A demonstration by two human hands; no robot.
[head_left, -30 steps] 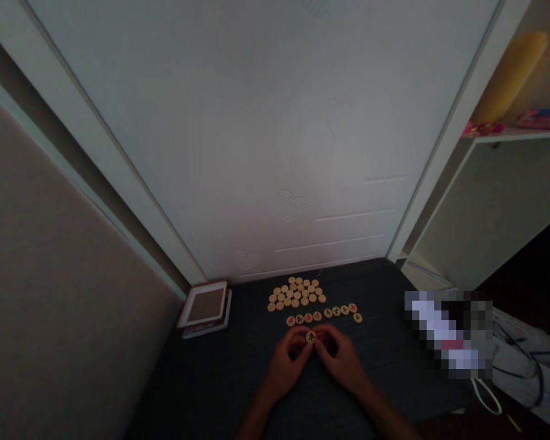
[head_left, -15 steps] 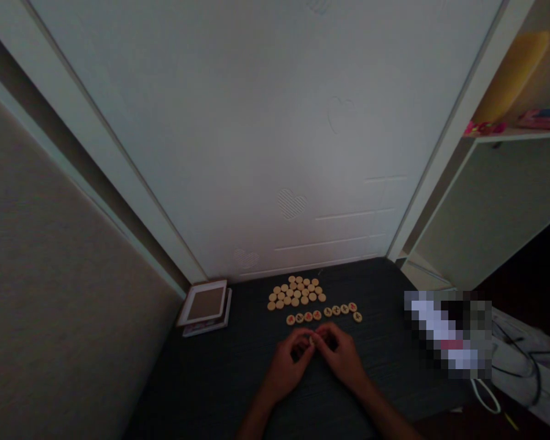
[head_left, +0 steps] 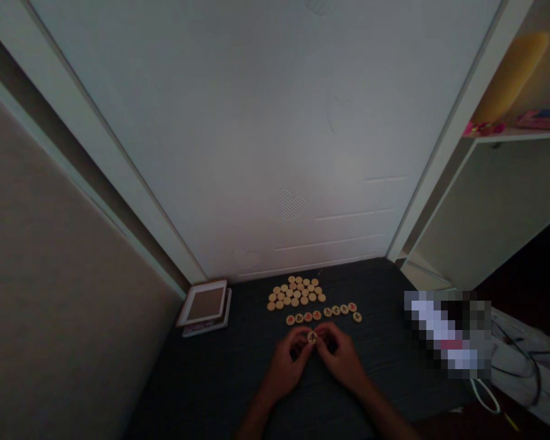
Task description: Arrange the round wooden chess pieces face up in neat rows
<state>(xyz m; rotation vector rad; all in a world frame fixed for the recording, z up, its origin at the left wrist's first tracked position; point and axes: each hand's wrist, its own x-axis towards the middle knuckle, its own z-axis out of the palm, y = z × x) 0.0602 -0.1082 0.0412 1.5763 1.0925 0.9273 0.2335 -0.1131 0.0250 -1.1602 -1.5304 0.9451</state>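
Between the fingertips of both hands is a round Chinese chess piece [head_left: 312, 337], its dark-marked face turned up toward me. My left hand [head_left: 288, 360] pinches it from the left, and my right hand [head_left: 340, 354] grips its right edge. Just beyond my fingers runs a row of face-up chess pieces [head_left: 327, 312], some with red characters and some with dark ones. One dark-marked piece [head_left: 357, 317] sits a little below the row's right end. Farther back lies a cluster of pale chess pieces [head_left: 297, 294] with blank sides up.
A dark table [head_left: 211, 379] carries all the pieces. Two stacked flat items, the top one like a frame [head_left: 206, 302], lie at its left back corner. A white panel with embossed hearts [head_left: 293, 146] rises behind. At right are a blurred-out object [head_left: 449, 336] and a white cord [head_left: 486, 397].
The held chess piece has turned from nearly edge-on to showing its marked face. Both hands stay almost where they were, and the pieces on the table have not moved.
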